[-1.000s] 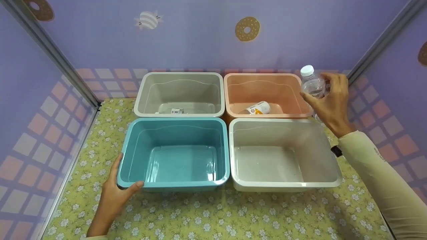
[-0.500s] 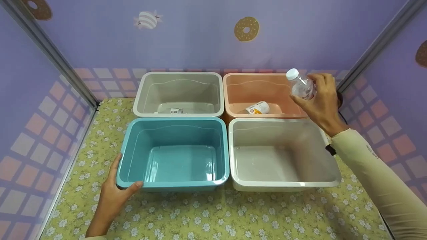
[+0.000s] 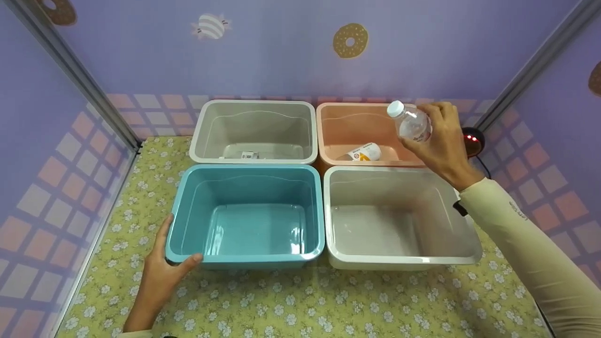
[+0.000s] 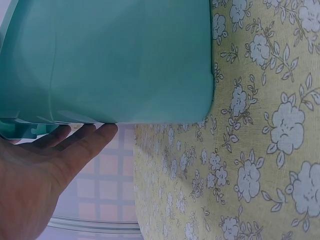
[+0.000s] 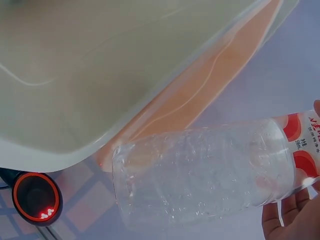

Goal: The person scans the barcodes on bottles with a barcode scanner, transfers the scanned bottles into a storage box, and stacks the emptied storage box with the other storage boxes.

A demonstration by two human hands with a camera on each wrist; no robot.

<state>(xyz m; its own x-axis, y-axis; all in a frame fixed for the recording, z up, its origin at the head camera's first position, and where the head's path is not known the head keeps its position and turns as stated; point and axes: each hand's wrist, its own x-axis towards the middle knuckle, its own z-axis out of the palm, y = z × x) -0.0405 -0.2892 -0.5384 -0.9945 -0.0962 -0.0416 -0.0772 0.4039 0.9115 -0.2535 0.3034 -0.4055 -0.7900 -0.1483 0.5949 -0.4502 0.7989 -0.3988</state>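
Observation:
In the head view my left hand (image 3: pixel 159 270) rests at the near left corner of the teal plastic bin (image 3: pixel 244 259). Its thumb lies at the front rim; the straight fingers (image 4: pixel 87 137) touch the outer side wall in the left wrist view. My right hand (image 3: pixel 439 141) grips a clear plastic bottle (image 3: pixel 413 124) with a white cap, held tilted above the right part of the orange bin (image 3: pixel 347 119). The right wrist view shows the bottle's red-and-white label (image 5: pixel 304 147) near the fingers. A white bottle (image 3: pixel 367 152) with an orange mark lies inside the orange bin.
A beige-grey bin (image 3: pixel 258 103) stands at back left with a small white-labelled item (image 3: pixel 250 155) inside. Off-white bin (image 3: pixel 399 259) sits front right. A black round device (image 3: pixel 473 141) with red lights stands behind the right forearm. Patterned walls (image 3: pixel 281 47) surround the flowered cloth (image 3: pixel 291 300).
My right hand has moved left with the clear bottle, from beside the orange bin to above it, and the bottle leans further left. The left hand has stayed at the teal bin.

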